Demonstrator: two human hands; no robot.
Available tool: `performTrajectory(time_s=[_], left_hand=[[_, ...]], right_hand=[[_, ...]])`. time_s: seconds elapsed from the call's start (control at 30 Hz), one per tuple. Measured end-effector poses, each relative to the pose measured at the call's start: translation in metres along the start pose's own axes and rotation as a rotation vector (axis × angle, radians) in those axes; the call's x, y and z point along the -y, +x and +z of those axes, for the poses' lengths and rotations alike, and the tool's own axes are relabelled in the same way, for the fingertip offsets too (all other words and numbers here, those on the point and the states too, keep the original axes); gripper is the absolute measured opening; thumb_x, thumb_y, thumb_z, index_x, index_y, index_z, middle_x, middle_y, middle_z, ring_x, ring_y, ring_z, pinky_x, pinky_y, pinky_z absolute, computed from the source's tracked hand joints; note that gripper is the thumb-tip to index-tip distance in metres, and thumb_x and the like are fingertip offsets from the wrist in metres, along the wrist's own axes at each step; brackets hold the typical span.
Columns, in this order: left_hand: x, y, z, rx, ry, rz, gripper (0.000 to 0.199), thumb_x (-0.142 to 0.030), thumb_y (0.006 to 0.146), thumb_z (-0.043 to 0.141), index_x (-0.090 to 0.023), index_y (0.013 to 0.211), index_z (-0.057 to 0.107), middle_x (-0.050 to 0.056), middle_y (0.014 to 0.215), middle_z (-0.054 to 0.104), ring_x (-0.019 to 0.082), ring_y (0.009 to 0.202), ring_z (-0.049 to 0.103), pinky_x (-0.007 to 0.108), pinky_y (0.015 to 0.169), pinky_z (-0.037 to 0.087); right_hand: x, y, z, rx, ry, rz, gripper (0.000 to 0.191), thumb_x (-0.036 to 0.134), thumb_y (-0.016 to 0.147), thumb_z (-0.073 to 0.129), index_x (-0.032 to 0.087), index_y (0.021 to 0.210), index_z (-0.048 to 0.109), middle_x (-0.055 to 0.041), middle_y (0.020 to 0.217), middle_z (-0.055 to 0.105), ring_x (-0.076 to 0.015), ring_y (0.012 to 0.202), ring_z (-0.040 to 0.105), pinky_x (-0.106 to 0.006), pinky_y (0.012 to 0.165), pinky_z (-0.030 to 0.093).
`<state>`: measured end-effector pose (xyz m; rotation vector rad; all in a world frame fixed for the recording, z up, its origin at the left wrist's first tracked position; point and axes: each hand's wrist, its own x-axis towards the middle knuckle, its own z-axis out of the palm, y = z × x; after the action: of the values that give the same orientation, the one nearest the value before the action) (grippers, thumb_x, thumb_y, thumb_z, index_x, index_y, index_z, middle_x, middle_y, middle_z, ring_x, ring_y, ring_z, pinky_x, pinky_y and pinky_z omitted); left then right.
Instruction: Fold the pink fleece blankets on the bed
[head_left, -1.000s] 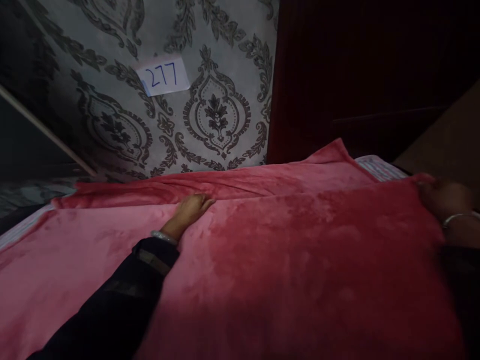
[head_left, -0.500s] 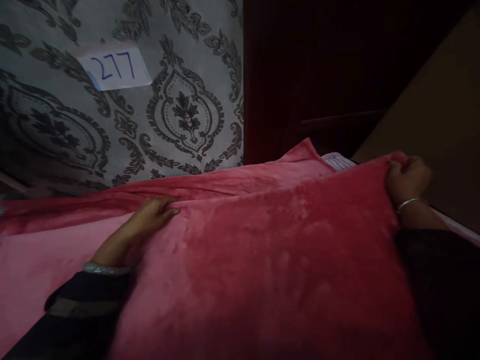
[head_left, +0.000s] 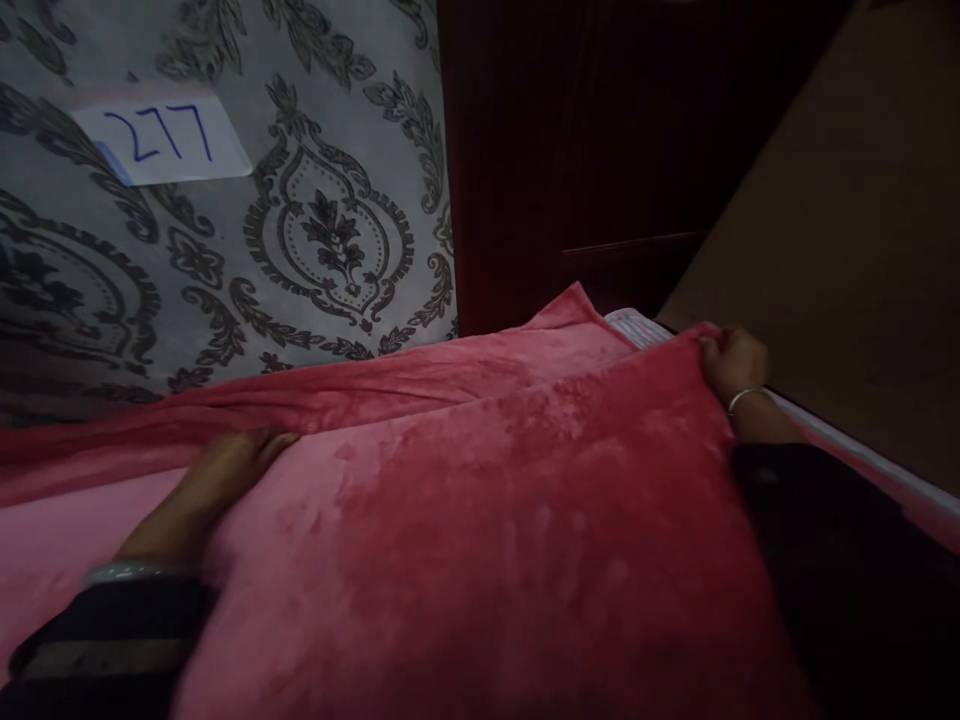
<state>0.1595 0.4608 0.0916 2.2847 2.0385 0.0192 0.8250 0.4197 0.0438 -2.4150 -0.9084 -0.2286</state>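
Observation:
A soft red-and-pink plush blanket (head_left: 517, 530) fills the lower part of the view, its top edge stretched between my two hands. At the left, my left hand (head_left: 232, 470) is closed on that edge, thumb on top. My right hand (head_left: 735, 365) grips the far right corner, with its fingers curled over and partly hidden. Behind the held edge, another stretch of the same plush cloth (head_left: 420, 375) lies rumpled along the wall, with one corner sticking up. The lower end of the blanket runs out of view.
Patterned wallpaper (head_left: 337, 240) with a paper label (head_left: 165, 135) reading 277 stands behind. A dark red wooden panel (head_left: 517, 180) adjoins it, and a brown surface (head_left: 847, 250) slopes at the right. Striped cloth (head_left: 634, 325) shows beneath the blanket's far corner.
The view has turned a little to the right, so the surroundings sit farther left. Both hands, still holding the blanket edge, appear farther left and slightly lower.

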Motion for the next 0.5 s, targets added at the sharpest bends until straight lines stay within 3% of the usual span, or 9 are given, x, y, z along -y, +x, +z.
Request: performTrajectory(time_s=[0.07, 0.2, 0.3, 0.4, 0.5], left_hand=[[-0.003, 0.001, 0.005, -0.011, 0.045, -0.014, 0.054, -0.045, 0.095, 0.032, -0.017, 0.111, 0.074, 0.015, 0.12, 0.075, 0.032, 0.112, 0.067, 0.036, 0.092, 0.047], [-0.007, 0.006, 0.009, -0.018, 0.1, -0.028, 0.056, -0.043, 0.097, 0.03, -0.015, 0.116, 0.075, 0.018, 0.121, 0.074, 0.035, 0.11, 0.069, 0.039, 0.089, 0.048], [-0.007, 0.011, 0.009, 0.006, 0.109, -0.043, 0.059, -0.044, 0.098, 0.028, -0.015, 0.12, 0.074, 0.018, 0.126, 0.073, 0.035, 0.113, 0.068, 0.039, 0.09, 0.048], [-0.008, 0.012, 0.008, 0.029, 0.094, -0.049, 0.064, -0.046, 0.099, 0.022, -0.016, 0.123, 0.073, 0.018, 0.13, 0.071, 0.035, 0.118, 0.066, 0.04, 0.093, 0.046], [-0.007, 0.011, 0.007, 0.039, 0.085, -0.035, 0.066, -0.046, 0.098, 0.021, -0.014, 0.124, 0.073, 0.02, 0.132, 0.069, 0.037, 0.12, 0.065, 0.041, 0.093, 0.046]], right_hand=[[0.0, 0.0, 0.0, -0.005, 0.024, 0.011, 0.039, 0.032, 0.102, 0.051, 0.007, 0.129, 0.063, -0.0267, 0.118, 0.068, -0.0288, 0.1, 0.063, -0.035, 0.074, 0.036], [0.003, -0.003, 0.002, 0.149, 0.037, -0.005, 0.038, 0.027, 0.1, 0.054, 0.008, 0.132, 0.063, -0.0251, 0.127, 0.066, -0.0299, 0.113, 0.063, -0.033, 0.083, 0.042], [0.004, -0.005, 0.0, 0.161, 0.039, -0.007, 0.042, 0.03, 0.1, 0.054, 0.007, 0.134, 0.062, -0.0233, 0.127, 0.067, -0.0299, 0.114, 0.064, -0.032, 0.086, 0.045], [-0.001, -0.004, -0.015, 0.192, 0.069, -0.007, 0.041, 0.036, 0.101, 0.051, 0.008, 0.126, 0.068, -0.0212, 0.118, 0.071, -0.0302, 0.108, 0.067, -0.033, 0.084, 0.05], [-0.021, -0.009, -0.042, 0.24, 0.112, -0.009, 0.041, 0.04, 0.101, 0.049, 0.009, 0.105, 0.075, -0.02, 0.098, 0.075, -0.0317, 0.094, 0.071, -0.037, 0.08, 0.054]])
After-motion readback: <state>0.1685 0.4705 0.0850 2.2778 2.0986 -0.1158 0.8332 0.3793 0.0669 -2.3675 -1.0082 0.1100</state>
